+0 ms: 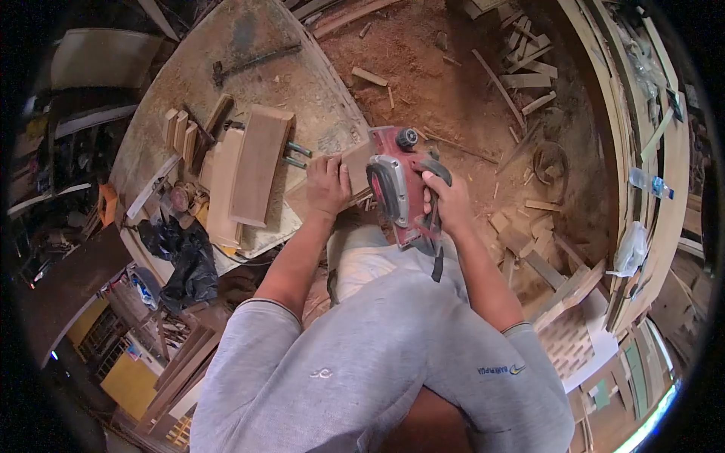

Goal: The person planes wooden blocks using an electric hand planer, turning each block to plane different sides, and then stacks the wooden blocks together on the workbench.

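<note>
My right hand (450,200) is wrapped round the rear handle of a red electric planer (400,185). The planer has a black front knob and sits over the end of a wooden board (358,163) at the corner of the workbench. My left hand (328,186) holds that board down, with its fingers on top, just left of the planer. The planer covers the board's right end. Left of my hand, a thick wooden block (260,162) and a paler board (222,185) lie side by side, with green-handled tools (297,155) beside them.
A hammer (253,64) lies farther up the workbench (245,34). Several short wood pieces (180,133) stand at its left, above a black plastic bag (185,253). Offcuts (529,64) and sawdust cover the floor. Long planks (604,90) line the right side.
</note>
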The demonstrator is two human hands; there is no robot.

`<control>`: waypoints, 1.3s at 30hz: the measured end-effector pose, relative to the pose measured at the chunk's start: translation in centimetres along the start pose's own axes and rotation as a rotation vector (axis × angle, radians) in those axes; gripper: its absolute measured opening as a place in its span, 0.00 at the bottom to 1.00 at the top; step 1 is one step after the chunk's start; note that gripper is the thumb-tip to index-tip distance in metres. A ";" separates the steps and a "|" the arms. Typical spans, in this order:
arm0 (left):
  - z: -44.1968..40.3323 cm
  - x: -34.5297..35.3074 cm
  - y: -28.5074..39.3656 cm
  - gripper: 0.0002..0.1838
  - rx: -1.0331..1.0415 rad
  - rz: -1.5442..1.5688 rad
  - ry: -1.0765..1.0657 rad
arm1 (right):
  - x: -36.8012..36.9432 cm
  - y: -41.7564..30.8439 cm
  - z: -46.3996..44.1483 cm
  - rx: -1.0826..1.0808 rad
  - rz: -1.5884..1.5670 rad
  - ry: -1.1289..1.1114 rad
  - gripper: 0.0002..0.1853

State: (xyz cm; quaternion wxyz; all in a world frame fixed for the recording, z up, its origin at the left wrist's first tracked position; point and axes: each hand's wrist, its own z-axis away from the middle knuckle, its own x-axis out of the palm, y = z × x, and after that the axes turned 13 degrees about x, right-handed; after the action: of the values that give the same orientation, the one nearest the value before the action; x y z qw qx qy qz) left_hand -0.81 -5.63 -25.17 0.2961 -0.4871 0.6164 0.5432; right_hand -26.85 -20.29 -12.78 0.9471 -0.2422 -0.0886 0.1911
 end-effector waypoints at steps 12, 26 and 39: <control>0.1 0.3 -0.3 0.18 -0.020 0.026 -0.037 | 2.7 -5.0 -5.6 -0.086 0.015 0.122 0.14; 0.1 0.4 -0.2 0.18 -0.034 0.010 0.003 | 2.0 -7.7 -12.0 -0.181 -0.286 0.117 0.14; 0.0 0.4 -0.2 0.19 -0.039 0.004 0.018 | -3.7 1.1 0.0 0.012 0.077 -0.053 0.15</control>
State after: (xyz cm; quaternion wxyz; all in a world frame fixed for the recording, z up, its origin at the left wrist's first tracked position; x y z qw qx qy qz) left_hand -0.79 -5.77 -25.58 0.2797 -0.4964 0.6094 0.5513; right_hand -30.60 -20.88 -13.59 0.9378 -0.2347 -0.1030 0.2342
